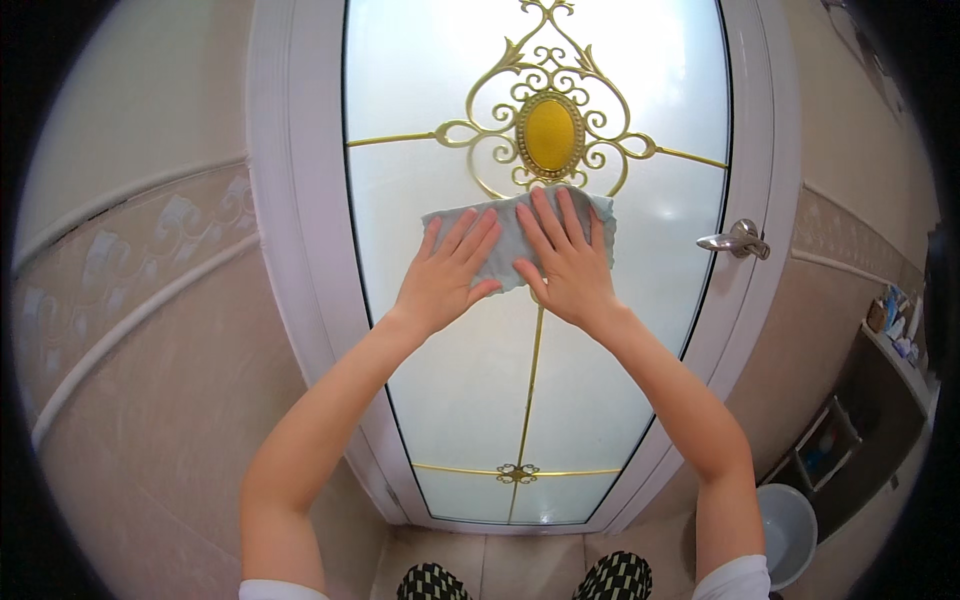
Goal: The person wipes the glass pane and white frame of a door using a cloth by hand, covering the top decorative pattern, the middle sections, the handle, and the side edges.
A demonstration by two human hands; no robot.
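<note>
Both palms lie flat on a grey cloth (508, 244) and hold it against the frosted glass pane (457, 390) of a door. On the cloth's left part is my left hand (448, 277), its fingers stretched upward. My right hand (574, 266) covers the right part with its fingers spread, the fingertips near the upper edge. That edge is slightly folded at the right corner and overlaps the bottom of the gold scroll ornament (551, 135). Part of the gold vertical bar (534, 360) is hidden behind the cloth and my right hand.
The white door frame (307, 187) surrounds the glass, with a metal lever handle (739, 241) on the right. Tiled walls (172, 360) flank the door. At lower right, a pale basin (791, 529) stands by a dark cabinet (862, 397) topped with small items (896, 319).
</note>
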